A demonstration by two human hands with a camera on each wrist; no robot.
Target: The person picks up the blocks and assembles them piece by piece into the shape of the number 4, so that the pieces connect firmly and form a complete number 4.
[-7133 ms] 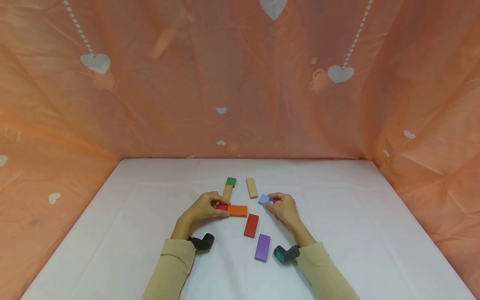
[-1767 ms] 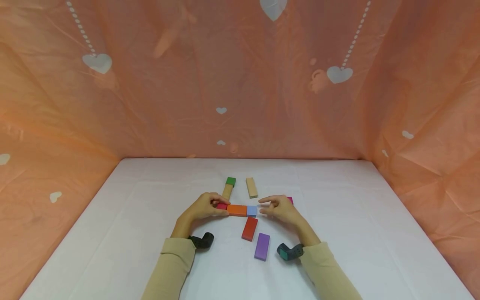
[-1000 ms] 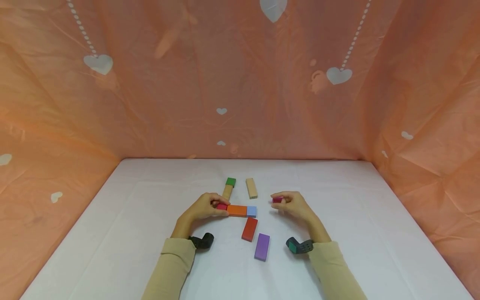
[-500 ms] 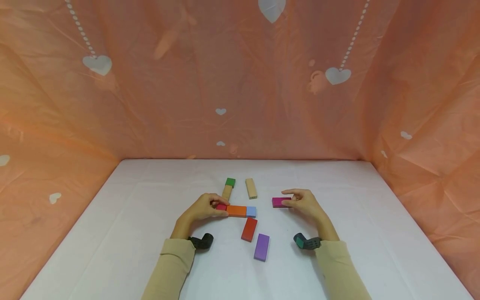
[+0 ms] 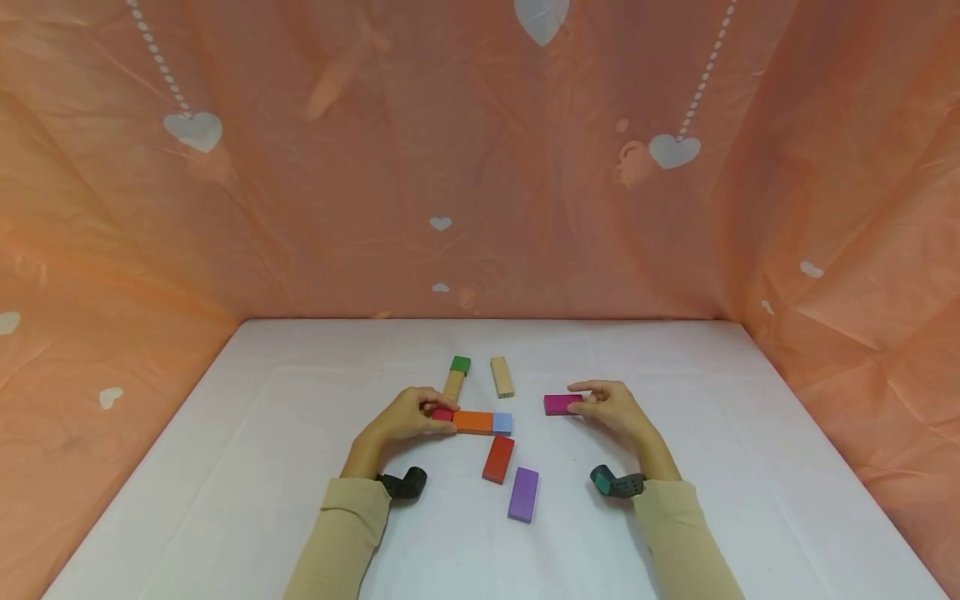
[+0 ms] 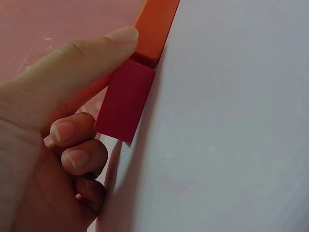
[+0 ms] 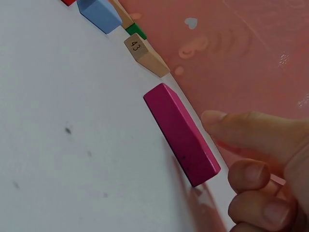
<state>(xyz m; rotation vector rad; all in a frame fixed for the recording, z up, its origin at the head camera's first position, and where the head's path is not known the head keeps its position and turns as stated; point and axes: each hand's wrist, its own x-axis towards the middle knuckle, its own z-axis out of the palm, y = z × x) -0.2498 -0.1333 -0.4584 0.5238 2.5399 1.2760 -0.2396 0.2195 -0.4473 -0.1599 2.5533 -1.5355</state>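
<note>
My left hand [image 5: 407, 413] pinches a crimson wooden block [image 6: 126, 101] between thumb and finger, where it meets the left end of an orange block [image 5: 473, 423]. A light blue block [image 5: 502, 424] butts against the orange one's right end, making a row. Over to the right, a magenta block [image 5: 562, 405] lies on the table. My right hand [image 5: 617, 412] is around its right end with thumb and index finger spread; the right wrist view shows a narrow gap between fingertip and block. The other right fingers [image 7: 248, 175] curl loosely.
Behind the row lie a plain wooden block [image 5: 453, 384] with a green block [image 5: 461, 364] at its far end, and another plain block [image 5: 502, 377]. Nearer are a red block [image 5: 498, 459] and a purple block [image 5: 523, 495]. An orange curtain [image 5: 480, 208] borders the white table [image 5: 300, 358].
The light blue block has gone from my right hand to the orange block's right end. My right hand then took the magenta block, turned it lengthwise and loosened; the left hand stayed put.
</note>
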